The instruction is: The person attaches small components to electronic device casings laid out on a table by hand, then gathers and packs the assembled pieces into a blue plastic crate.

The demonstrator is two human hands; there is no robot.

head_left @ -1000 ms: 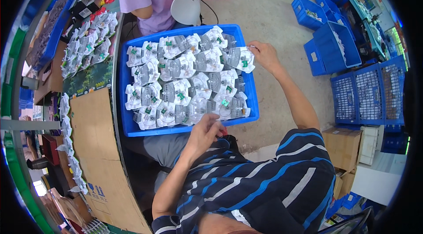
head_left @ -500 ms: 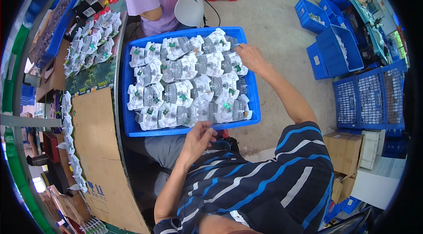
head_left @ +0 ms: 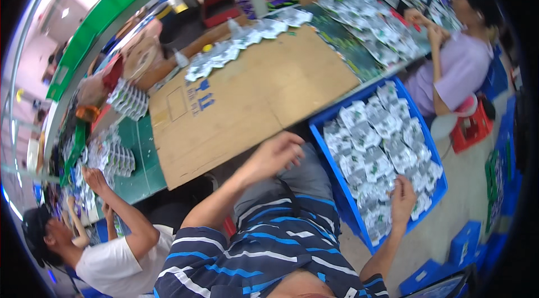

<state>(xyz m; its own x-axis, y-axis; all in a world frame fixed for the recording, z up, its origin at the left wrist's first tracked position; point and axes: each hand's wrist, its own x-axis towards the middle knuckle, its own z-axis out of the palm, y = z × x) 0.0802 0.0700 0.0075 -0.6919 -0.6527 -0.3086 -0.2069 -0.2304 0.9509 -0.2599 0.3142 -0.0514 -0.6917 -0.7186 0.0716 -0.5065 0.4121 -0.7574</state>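
Note:
A blue bin (head_left: 349, 211) holds rows of white and clear plastic parts (head_left: 375, 164) with small green pieces on them. Over the bin's near right part hangs my right hand (head_left: 403, 201), its fingers loosely bent and nothing visible in them. Whether its fingertips touch the parts cannot be made out. My left hand (head_left: 274, 157) is in the air above my lap, between the bin and a flat cardboard sheet (head_left: 252, 104). Its fingers are half bent and apart, slightly blurred, with nothing seen in them.
Beyond the cardboard runs a row of white parts (head_left: 241, 42). More lie on the green table (head_left: 339, 34) by a person in a lilac shirt (head_left: 463, 67). At left, a person in a white shirt (head_left: 120, 264) works near stacked parts (head_left: 115, 160). A red stool (head_left: 474, 126) stands at right.
My view has swung left toward the table, so the bin now appears at the right. My left hand has left the bin's near edge; my right hand has come off its far right corner.

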